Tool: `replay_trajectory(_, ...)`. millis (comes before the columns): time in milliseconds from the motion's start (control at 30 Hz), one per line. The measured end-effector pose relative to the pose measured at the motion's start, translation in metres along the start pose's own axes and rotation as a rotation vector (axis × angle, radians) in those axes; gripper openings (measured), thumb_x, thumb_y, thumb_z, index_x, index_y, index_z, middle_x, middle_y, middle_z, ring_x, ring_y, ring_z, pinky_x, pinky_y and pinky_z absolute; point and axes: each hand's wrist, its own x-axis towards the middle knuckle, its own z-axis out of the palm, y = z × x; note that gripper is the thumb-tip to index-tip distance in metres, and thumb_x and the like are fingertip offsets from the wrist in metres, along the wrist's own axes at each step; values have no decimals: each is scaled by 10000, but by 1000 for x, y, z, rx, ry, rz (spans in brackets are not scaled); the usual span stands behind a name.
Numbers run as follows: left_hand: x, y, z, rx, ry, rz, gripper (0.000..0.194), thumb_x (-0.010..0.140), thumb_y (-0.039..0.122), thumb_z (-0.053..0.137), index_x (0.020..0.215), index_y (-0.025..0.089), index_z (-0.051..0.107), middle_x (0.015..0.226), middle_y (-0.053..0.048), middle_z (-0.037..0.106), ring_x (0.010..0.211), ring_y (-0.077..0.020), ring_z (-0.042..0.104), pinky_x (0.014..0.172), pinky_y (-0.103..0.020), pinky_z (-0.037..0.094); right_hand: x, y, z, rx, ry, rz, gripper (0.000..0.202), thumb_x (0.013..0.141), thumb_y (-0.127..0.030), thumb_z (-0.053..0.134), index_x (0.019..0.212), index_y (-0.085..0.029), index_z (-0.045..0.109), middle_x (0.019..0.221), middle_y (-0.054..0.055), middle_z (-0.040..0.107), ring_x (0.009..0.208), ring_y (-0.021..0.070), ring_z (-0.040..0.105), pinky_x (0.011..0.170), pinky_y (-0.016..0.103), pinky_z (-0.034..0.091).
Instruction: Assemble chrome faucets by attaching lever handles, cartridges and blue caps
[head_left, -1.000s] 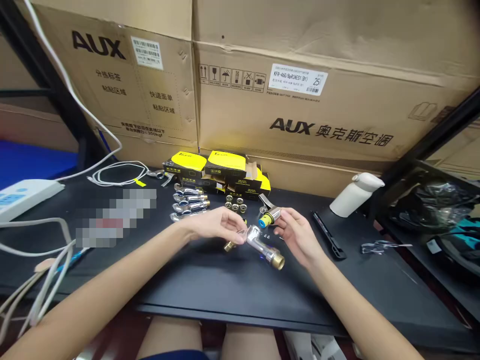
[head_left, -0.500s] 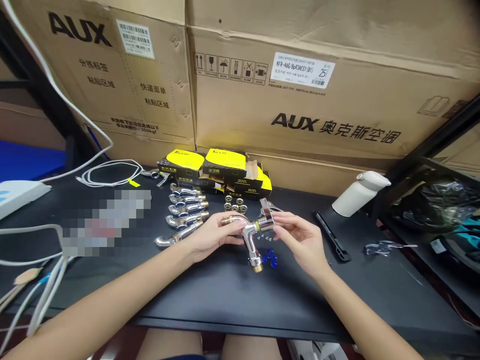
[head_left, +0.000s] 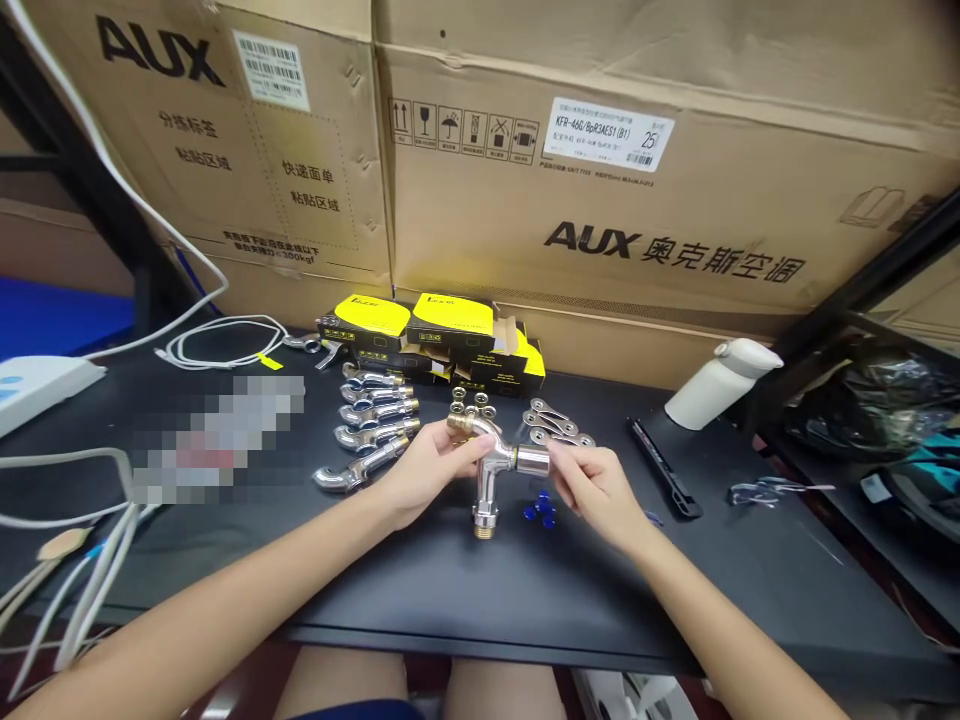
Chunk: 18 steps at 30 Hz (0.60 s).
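Note:
A chrome faucet (head_left: 491, 475) hangs over the black table, its threaded brass outlet pointing down. My left hand (head_left: 437, 465) is closed round its curved inlet pipe, thumb on top. At the faucet's right end, my right hand (head_left: 596, 480) has its fingers closed on the cylindrical chrome handle piece (head_left: 532, 460). Several chrome faucet bodies (head_left: 371, 412) lie in a column to the left. Flat chrome levers (head_left: 551, 418) rest behind my right hand, and small round metal parts (head_left: 472, 402) lie behind the faucet. Blue caps (head_left: 541, 509) sit just right of the outlet.
Black and yellow boxes (head_left: 451, 325) are stacked behind the parts, before large cardboard cartons (head_left: 465, 220). To the right are a white bottle (head_left: 712, 390), a black tool (head_left: 664, 470) and clear glasses (head_left: 776, 492). White cables (head_left: 112, 560) and a white power strip (head_left: 49, 390) occupy the left.
The faucet has turned so its outlet hangs straighter down and further left. Its handle piece now shows from the side, and my right hand's fingers have drawn closer together.

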Motion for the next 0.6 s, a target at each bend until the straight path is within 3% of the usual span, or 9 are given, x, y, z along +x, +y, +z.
replay_trajectory(167,0,-1,3,-29,-5,-5,239,796,350,698,923,157,638,862,-10,629,757,-121,598,711,-258,525,2,3,-4,158,-143,74,525,952,-478,417,545,-156,498,465,-13,513,392,80,459,456,219,380)
replay_trajectory(300,0,3,2,-40,-26,-20,255,840,393,637,942,163,596,850,-22,640,717,-143,629,704,-313,544,2,2,-1,310,-133,89,334,880,-463,570,782,-146,608,602,14,636,487,133,599,474,234,471)
replay_trajectory(367,0,4,1,3,-39,24,242,834,370,649,947,162,598,892,-33,639,758,-152,633,706,-304,544,1,3,2,326,-127,125,352,859,-473,600,761,-135,622,560,15,636,439,122,583,439,216,452)
replay_trajectory(467,-1,5,1,110,-51,148,209,793,289,705,931,151,632,976,-45,629,867,-148,611,765,-256,524,0,7,6,363,-123,205,549,906,-534,492,541,-129,552,395,10,546,293,74,459,366,184,371)
replay_trajectory(600,0,4,1,101,-46,75,231,802,313,691,953,151,626,983,-52,634,840,-154,619,732,-267,533,0,9,6,553,-217,277,581,935,-530,436,539,-124,562,319,-18,452,241,61,380,323,169,316)
